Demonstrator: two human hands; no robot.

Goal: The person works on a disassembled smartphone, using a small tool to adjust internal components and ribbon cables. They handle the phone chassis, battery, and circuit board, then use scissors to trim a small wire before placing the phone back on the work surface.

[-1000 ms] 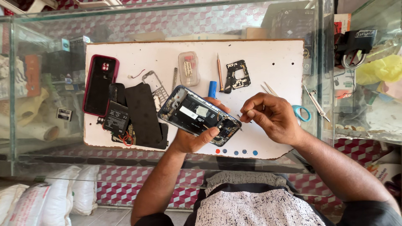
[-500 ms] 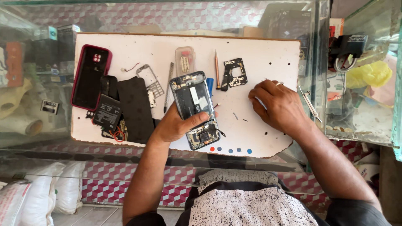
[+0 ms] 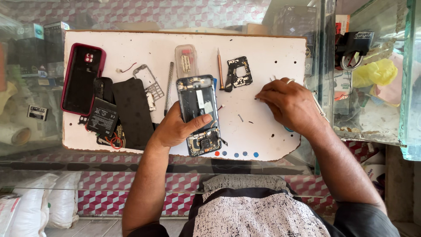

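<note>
The left hand point(image 3: 175, 129) held an opened phone point(image 3: 199, 114) with its back cover off, thumb laid across the exposed circuitry, just above the white surface point(image 3: 263, 52). The right hand point(image 3: 291, 105) rested knuckles-up on that surface to the right of the phone, fingers curled down near a few small loose screws; whether it pinched anything could not be told. Above the phone lay a clear plastic case point(image 3: 186, 60), a screwdriver point(image 3: 220, 69) and a black inner frame piece point(image 3: 239, 73). To the left of the phone sat a black back panel point(image 3: 133, 113), a battery point(image 3: 101, 121) and, farther left, a red-rimmed phone cover point(image 3: 82, 79).
</note>
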